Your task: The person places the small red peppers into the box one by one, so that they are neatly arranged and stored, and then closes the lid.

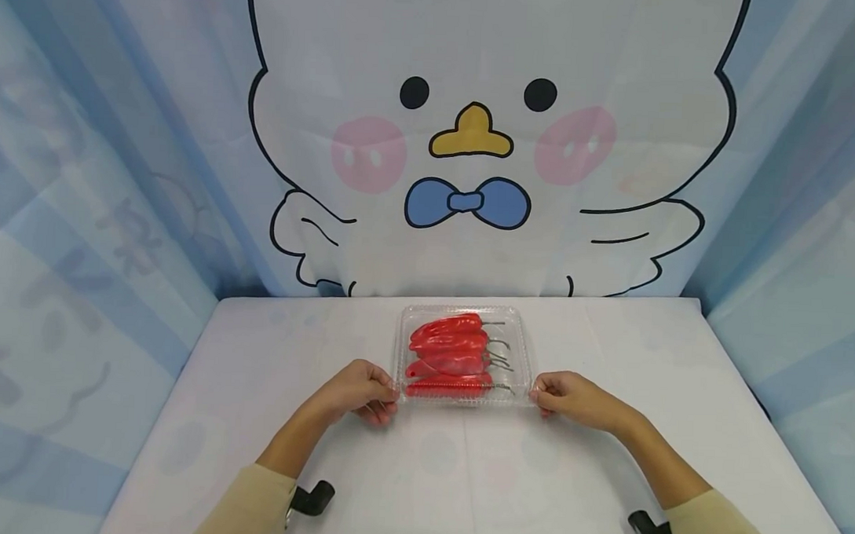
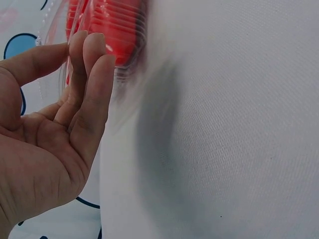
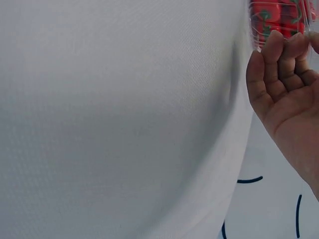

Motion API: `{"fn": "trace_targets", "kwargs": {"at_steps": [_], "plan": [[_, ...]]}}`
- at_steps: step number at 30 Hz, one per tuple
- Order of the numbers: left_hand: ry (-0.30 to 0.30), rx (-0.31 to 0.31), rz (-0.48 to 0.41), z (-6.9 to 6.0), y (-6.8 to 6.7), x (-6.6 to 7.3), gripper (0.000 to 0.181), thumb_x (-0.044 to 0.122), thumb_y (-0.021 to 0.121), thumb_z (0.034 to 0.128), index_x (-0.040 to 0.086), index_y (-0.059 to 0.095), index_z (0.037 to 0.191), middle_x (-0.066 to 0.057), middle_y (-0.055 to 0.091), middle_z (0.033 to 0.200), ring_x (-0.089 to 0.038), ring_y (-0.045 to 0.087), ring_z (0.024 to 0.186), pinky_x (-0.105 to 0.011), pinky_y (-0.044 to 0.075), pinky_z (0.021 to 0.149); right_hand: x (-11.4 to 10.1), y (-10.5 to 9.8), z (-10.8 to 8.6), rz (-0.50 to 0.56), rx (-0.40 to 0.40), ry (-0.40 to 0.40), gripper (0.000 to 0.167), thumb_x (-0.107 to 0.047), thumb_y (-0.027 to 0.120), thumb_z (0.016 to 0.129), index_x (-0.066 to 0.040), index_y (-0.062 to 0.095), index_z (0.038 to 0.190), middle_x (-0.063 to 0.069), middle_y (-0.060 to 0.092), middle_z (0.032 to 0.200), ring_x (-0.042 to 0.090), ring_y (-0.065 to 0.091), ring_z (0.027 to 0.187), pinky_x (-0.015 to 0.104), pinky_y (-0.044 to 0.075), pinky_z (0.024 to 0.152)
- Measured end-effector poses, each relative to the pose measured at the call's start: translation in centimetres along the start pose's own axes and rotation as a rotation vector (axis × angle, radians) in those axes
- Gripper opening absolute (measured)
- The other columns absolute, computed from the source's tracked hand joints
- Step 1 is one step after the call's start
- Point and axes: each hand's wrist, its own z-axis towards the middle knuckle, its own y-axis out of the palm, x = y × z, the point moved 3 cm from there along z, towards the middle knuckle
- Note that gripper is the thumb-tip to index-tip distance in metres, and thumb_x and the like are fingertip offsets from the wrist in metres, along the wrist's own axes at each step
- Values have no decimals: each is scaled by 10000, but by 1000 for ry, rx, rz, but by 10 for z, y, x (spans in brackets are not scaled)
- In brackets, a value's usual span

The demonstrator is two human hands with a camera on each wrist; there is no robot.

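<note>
A clear plastic box (image 1: pixel 521 342) stands on the white table, near its far edge. Several long red peppers (image 1: pixel 451 343) lie side by side in it, green stems toward the right. At the near left corner, my left hand (image 1: pixel 362 390) pinches the rim between thumb and fingers; the left wrist view shows the thumb meeting the fingertips at the plastic edge. My right hand (image 1: pixel 577 398) pinches the near right corner likewise, though its thumb is partly cut off in the right wrist view. I cannot tell whether the lid is fastened.
White cloth covers the table (image 1: pixel 463 472), which reaches back to a curtain (image 1: pixel 470 253) printed with a cartoon bird. Blue and white curtains (image 1: pixel 80 286) hang on both sides. A black device (image 1: pixel 313 499) is worn at each wrist.
</note>
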Motion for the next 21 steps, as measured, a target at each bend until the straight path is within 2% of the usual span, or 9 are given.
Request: {"fn": "trace_targets", "kwargs": {"at_steps": [7,15,21], "plan": [[14,-2,12,-3,0,1,179,146,719,949,-29,701,913,-82,740,744,-163,701,584,-344,651,609,-1,1,-1,-1,4,-4,270,-188,592,1042,23,614,874,-12,596,748,76,527,697,228,477,608],[19,-12,11,-4,-1,-1,221,182,715,958,-38,705,940,-86,746,764,-165,694,583,-338,649,610,-1,1,-1,-27,30,-8,268,-224,603,1045,-27,653,870,37,641,768,114,550,711,218,481,632],[12,-4,21,-6,-2,0,258,208,721,959,-50,713,977,-88,751,781,-172,699,591,-336,647,614,2,0,-1,-11,21,15,256,-236,592,1051,-44,674,902,39,666,812,115,574,750,239,510,670]]}}
